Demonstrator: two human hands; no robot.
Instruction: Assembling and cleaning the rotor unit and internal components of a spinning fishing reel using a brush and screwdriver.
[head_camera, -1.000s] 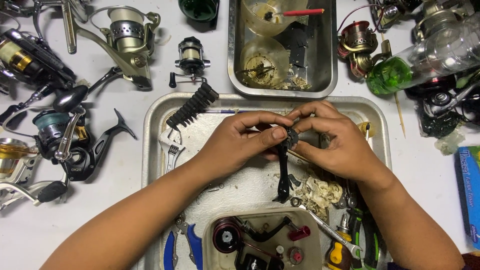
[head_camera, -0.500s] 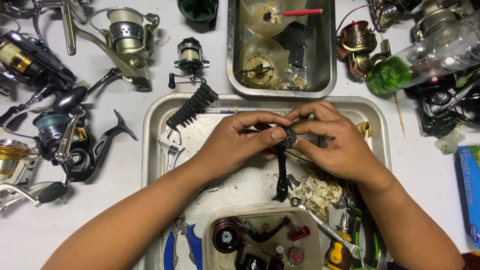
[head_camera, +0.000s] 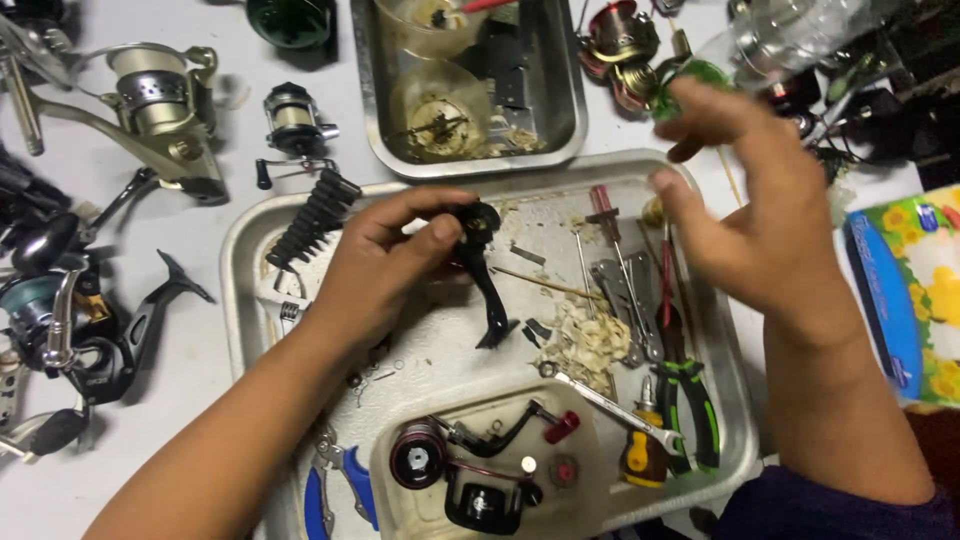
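Over the metal tray (head_camera: 245, 260), left hand (head_camera: 385, 265) grips a black reel body (head_camera: 482, 262).

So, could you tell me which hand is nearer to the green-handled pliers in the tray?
The right. The right hand hovers open above the tray's right side, just above the green-handled pliers. The left hand holds a black reel part further left.

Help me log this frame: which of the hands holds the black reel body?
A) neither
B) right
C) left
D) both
C: the left hand grips the black reel body over the metal tray, while the right hand is raised, open and apart from it.
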